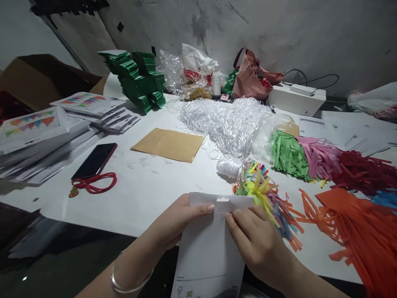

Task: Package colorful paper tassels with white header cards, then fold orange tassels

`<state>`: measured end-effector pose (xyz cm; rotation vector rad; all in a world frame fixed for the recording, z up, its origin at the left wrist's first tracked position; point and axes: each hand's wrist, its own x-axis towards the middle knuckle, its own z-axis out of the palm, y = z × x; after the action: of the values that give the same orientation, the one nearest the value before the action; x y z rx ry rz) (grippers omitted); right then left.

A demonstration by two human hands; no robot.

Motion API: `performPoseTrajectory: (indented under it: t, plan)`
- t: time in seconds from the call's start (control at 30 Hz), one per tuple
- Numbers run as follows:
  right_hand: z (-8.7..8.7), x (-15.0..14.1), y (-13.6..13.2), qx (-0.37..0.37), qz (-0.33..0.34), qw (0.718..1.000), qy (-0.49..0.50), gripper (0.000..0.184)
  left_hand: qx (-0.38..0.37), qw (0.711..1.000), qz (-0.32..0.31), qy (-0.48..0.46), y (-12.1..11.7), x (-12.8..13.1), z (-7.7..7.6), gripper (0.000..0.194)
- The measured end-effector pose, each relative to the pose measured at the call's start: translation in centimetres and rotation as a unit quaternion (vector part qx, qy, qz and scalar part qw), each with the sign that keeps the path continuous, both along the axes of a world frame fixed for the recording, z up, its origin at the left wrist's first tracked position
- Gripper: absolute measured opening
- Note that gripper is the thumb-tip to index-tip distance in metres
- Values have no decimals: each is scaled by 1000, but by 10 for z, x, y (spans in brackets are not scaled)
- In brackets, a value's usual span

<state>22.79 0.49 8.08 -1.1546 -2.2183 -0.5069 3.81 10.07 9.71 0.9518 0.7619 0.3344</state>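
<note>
work at the top edge of a pack. the white pack (207, 252) is held upright, nearer the wearer than the brown sheet (167, 145) and to its right. its body and slotted top strip are formed; a crease runs below the slot. whether the strip is sealed cannot be told, so this step is judged unfinished. similar packs in stacks (31, 145), left of the brown sheet, are presumably further along. right of the sheet, the cord (225, 124) and, beyond it, the green strips (291, 157) and orange strips (356, 231) lie loose, suggesting that much material remains; how many packs are left cannot be judged.

left hand (187, 219): closed on the pack's left upper edge, thumb flat on the near face beside the slot, most fingers hidden behind. right hand (254, 234): grasping the right upper edge, digits bent, one tip at the crease.
</note>
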Motion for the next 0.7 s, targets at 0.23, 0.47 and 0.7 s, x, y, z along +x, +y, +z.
performPoseTrajectory:
  t: [0.23,0.47,0.7]
  plan:
    - [-5,9,8,-54,29,995,75,15,-11,1000,15,9,2,-2,-8,46]
    - [-6,10,3,-22,49,998,46,21,-14,1000,16,3,0,-2,-7,42]
    - [-5,11,8,-62,34,992,108,14,-13,1000,18,-4,0,2,-5,40]
